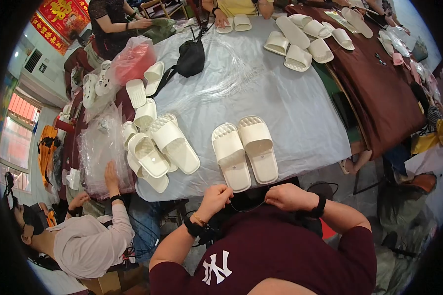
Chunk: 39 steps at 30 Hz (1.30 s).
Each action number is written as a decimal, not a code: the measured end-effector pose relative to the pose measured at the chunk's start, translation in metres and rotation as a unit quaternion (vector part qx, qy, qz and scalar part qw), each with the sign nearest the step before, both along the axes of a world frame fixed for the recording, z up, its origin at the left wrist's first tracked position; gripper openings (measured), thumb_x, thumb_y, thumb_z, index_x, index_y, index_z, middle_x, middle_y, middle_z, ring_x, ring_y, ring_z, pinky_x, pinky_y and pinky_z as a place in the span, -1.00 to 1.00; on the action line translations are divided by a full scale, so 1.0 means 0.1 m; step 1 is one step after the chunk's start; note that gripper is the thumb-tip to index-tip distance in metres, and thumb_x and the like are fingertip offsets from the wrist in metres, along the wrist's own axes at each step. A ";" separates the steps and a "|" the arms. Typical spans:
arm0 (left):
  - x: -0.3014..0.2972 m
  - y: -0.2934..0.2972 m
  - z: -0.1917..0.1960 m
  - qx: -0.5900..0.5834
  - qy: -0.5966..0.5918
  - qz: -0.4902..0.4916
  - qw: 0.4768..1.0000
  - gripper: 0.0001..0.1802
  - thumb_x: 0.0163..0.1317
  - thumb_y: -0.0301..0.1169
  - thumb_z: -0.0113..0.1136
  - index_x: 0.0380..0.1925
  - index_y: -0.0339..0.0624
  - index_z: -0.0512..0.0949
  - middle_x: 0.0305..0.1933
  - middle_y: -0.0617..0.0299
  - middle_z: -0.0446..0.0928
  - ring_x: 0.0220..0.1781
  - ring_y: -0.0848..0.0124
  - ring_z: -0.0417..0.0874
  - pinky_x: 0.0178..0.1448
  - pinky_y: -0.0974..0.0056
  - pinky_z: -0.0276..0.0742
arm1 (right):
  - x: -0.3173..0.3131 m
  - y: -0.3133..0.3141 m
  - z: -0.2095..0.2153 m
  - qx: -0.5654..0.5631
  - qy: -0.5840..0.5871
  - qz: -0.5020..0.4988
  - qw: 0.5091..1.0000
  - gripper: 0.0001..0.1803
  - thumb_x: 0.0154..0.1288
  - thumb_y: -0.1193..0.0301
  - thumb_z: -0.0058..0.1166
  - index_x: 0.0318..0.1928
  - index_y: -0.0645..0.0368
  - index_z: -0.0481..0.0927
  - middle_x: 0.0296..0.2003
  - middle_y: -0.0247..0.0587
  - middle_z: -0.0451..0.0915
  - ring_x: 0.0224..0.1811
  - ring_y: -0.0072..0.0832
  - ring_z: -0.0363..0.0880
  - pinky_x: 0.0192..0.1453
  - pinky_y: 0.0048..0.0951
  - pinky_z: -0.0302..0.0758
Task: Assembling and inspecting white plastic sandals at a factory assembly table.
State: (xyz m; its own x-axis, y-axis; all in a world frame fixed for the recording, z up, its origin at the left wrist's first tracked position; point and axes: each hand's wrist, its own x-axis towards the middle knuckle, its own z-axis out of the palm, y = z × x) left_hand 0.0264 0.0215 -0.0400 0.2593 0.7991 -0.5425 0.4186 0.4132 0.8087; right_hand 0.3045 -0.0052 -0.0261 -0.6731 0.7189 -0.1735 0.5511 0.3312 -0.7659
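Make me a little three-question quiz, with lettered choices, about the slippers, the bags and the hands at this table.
1. Where does the pair of white slippers nearest the person lie?
A. On the grey table cover, just beyond the hands
B. On the floor
C. Inside the black bag

2. What colour is the plastic bag at the table's far left?
A. Blue
B. Pink-red
C. Yellow

3. What are the left hand and right hand doing?
A. Each gripping a slipper
B. Resting flat on the table
C. Held close to the body, with a thin cord between them

Answers: 1 A, the pair sits side by side on the grey cover near its front edge. 2 B, the bag shows pink-red. 3 C, both hands are below the table edge, away from the slippers.
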 end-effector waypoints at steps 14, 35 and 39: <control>0.05 0.46 -0.29 0.089 -0.009 0.100 0.991 -0.61 0.28 -0.19 0.06 -0.54 -0.31 0.57 -0.68 0.22 0.51 -0.63 0.48 0.51 -0.51 0.35 0.38 | -0.05 0.81 -0.02 0.060 -0.050 -0.036 0.996 -0.78 0.28 0.29 -0.02 -0.30 0.18 0.58 -0.34 0.01 0.60 -0.22 0.01 0.56 -0.17 -0.05 0.46; 0.28 0.44 -0.14 0.520 0.140 -0.070 0.840 -0.67 0.11 -0.40 0.23 -0.10 -0.23 0.51 -0.13 0.04 0.52 -0.09 0.03 0.53 -0.02 0.14 0.49 | -0.04 0.98 -0.17 0.217 0.042 -0.202 0.954 -0.76 0.23 0.47 0.01 -0.09 0.16 0.57 -0.21 -0.04 0.60 -0.21 -0.06 0.57 -0.16 -0.14 0.49; 0.22 0.52 -0.10 0.420 0.081 0.057 0.902 -0.72 0.15 -0.42 0.17 -0.13 -0.27 0.52 -0.17 0.04 0.51 -0.13 0.14 0.56 -0.08 0.19 0.52 | -0.02 0.93 -0.13 0.222 0.064 -0.212 0.950 -0.72 0.20 0.52 0.01 -0.04 0.20 0.55 -0.19 -0.02 0.58 -0.17 -0.05 0.55 -0.11 -0.16 0.49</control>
State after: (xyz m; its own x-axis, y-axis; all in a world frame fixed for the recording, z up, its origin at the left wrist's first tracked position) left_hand 0.0481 0.0739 -0.0503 0.1206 0.9623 0.2438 0.5535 -0.2690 0.7882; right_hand 0.3023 0.0882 -0.0387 -0.3025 0.9132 0.2732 0.6184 0.4061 -0.6728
